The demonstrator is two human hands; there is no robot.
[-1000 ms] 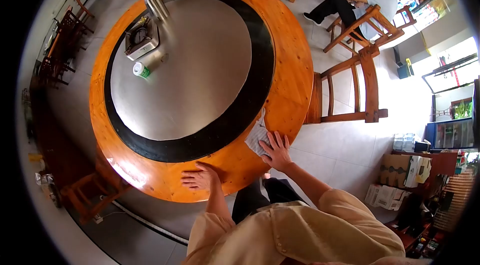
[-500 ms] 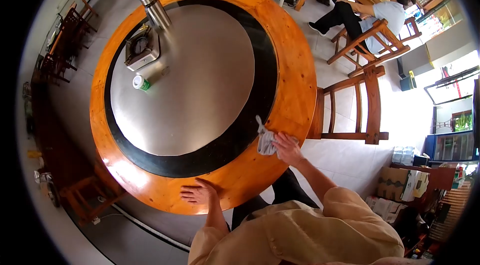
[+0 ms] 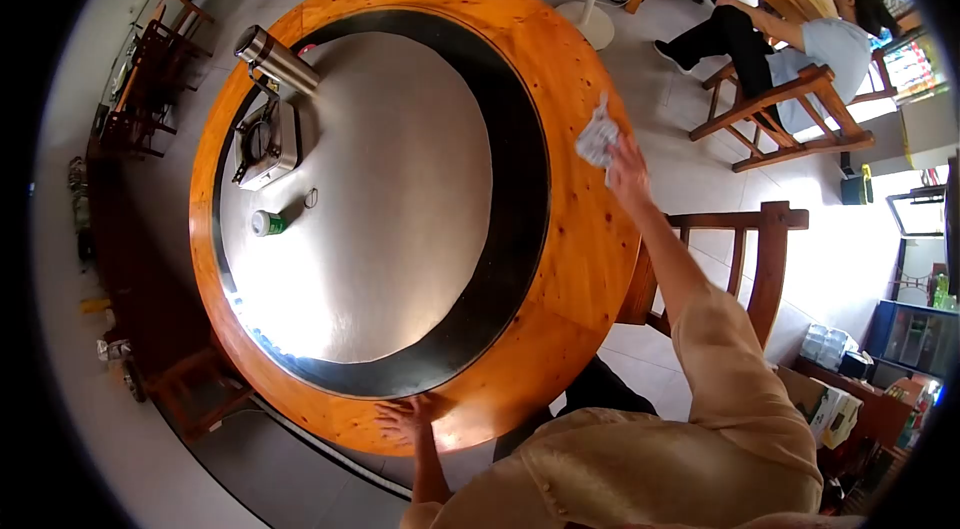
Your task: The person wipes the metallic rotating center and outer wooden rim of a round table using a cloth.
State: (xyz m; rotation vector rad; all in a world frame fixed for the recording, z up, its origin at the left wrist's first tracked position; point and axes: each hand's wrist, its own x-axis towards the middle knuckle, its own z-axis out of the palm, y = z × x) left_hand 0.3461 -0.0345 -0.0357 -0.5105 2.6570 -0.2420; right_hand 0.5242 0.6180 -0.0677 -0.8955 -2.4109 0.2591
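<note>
Now, right hand [image 3: 629,175]: reaching to the right side of the rim [image 3: 575,269], fingers on the cloth; whether they grip it or only press it, I cannot tell.
Cloth [image 3: 598,138]: pale, crumpled, on the wood near the outer edge.
Left hand [image 3: 405,419]: fingers spread, resting on the near part of the rim.
Table centre: steel [image 3: 400,179], circled by a black ring [image 3: 517,229], with the orange-brown wooden rim around both.
Stove [image 3: 268,149]: toward the left of the table, the flask [image 3: 285,67] just beyond it.
Tub [image 3: 267,223]: green and white, on the steel, nearer than the stove.
Chair [image 3: 772,274]: right of the table.
Person [image 3: 822,51]: seated farther off, in a light top.
</note>
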